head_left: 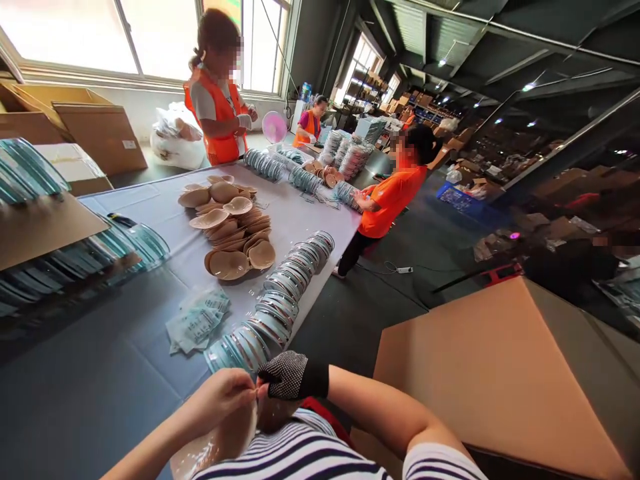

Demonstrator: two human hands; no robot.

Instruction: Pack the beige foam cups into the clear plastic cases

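Observation:
Close to my striped shirt, a beige adhesive bra (233, 430) hangs between my hands, shiny on its lower left. My bare left hand (225, 395) pinches it near the middle, where the two cups meet. My right hand (286, 375), in a black glove with white dots and bare fingertips, pinches the same spot, touching the left fingertips. Just beyond my hands curves a long row of clear, pale-blue packs (277, 307). Left of it lie several printed sachets (197, 323). Farther back is a heap of beige bra cups (227, 233).
A white-covered table (165, 293) stretches ahead. Stacked packs on cardboard (50, 227) stand at the left. A large carton (475, 360) is at my right. One person in an orange vest (215, 120) stands across the table; another in an orange shirt (393, 193) works at the far right edge.

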